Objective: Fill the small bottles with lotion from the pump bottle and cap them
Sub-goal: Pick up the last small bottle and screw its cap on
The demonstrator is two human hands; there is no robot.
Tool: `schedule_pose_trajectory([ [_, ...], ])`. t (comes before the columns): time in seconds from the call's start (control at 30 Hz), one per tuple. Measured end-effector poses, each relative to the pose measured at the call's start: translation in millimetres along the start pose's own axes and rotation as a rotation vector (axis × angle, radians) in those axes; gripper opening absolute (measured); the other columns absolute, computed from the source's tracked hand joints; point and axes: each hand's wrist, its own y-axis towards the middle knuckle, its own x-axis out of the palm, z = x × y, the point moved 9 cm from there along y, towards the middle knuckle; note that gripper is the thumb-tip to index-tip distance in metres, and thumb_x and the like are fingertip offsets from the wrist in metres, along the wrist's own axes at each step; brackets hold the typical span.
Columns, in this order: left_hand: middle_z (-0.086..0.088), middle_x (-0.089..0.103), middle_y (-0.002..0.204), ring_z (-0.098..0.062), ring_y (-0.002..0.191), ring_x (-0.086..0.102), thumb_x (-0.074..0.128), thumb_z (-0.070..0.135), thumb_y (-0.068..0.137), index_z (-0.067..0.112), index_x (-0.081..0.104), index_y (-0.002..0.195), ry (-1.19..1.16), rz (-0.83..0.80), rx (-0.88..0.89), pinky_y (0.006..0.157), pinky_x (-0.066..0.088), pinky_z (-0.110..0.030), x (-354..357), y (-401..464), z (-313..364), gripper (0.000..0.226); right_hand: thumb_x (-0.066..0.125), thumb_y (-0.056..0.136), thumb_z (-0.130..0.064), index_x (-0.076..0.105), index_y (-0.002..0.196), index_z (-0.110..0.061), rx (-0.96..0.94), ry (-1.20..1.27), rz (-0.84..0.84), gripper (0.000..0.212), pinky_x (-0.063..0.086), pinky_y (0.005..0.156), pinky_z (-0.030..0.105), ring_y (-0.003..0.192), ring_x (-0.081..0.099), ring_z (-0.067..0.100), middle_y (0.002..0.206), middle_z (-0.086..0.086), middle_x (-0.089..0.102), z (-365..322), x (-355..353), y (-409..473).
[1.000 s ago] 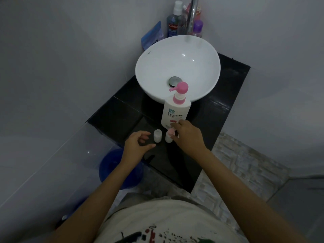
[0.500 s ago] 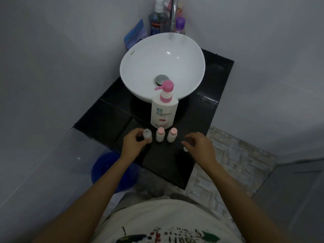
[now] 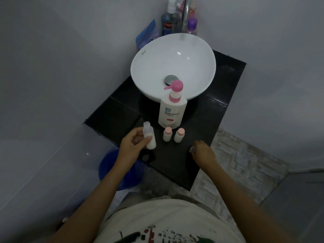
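Lifted off the black tiled counter (image 3: 219, 109) since half a second ago, the uncapped small white plastic bottle (image 3: 150, 135) now sits tilted in the left hand (image 3: 133, 146), thumb across its front and fingers curled behind. Beyond it, before the white round basin (image 3: 198, 55), stands the white pump bottle with pink pump head (image 3: 172, 109), with two pink-capped small white bottles (image 3: 166, 134) just in front. The right hand (image 3: 203, 152), near the counter's edge, is curled around something small at its fingertips; what it is I cannot tell.
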Motion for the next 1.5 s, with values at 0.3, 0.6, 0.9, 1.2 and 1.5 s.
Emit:
schedule_pose_trajectory([
  [0.3,0.015,0.071,0.097,0.005,0.089,0.064,0.069,0.023,0.075,0.026,0.064,0.103,-0.109,-0.115,-0.028,0.069,0.051,-0.010,14,-16,25,0.028,0.064,0.087,-0.024,0.067,0.100,-0.020,-0.085,0.844,0.052,0.014,0.045,0.053,0.012,0.062,0.063,0.005,0.086,-0.001,0.070,-38,-76,-46],
  [0.6,0.002,0.069,0.107,-0.005,0.095,0.065,0.067,0.029,0.075,0.024,0.067,0.108,-0.057,-0.350,-0.011,0.071,0.052,-0.015,51,-27,43,0.033,0.062,0.086,-0.005,0.066,0.109,-0.012,-0.406,0.908,0.006,0.025,0.046,0.058,0.008,0.066,0.062,0.000,0.094,0.007,0.069,-85,-134,-86],
  [0.9,0.005,0.068,0.107,0.000,0.094,0.065,0.065,0.014,0.081,0.017,0.066,0.111,-0.054,-0.379,0.005,0.073,0.052,-0.013,59,-30,54,0.030,0.063,0.085,-0.011,0.068,0.107,-0.012,-0.492,0.745,-0.088,0.023,0.048,0.062,0.009,0.063,0.063,0.003,0.084,-0.006,0.071,-85,-136,-88],
  [1.2,0.005,0.067,0.114,-0.002,0.101,0.063,0.066,0.014,0.082,0.012,0.066,0.114,-0.025,-0.361,0.028,0.078,0.052,-0.015,54,-27,56,0.032,0.059,0.082,-0.048,0.061,0.101,-0.034,-0.442,0.699,-0.033,0.024,0.054,0.060,0.018,0.063,0.064,0.010,0.081,-0.005,0.066,-84,-132,-85],
  [1.5,0.012,0.071,0.104,-0.002,0.099,0.064,0.068,0.029,0.074,0.023,0.069,0.110,-0.047,-0.363,0.014,0.075,0.051,-0.014,50,-25,54,0.036,0.051,0.077,-0.062,0.064,0.084,-0.026,-0.380,0.671,0.009,0.039,0.046,0.048,0.014,0.049,0.057,0.002,0.065,-0.005,0.064,-88,-131,-84],
])
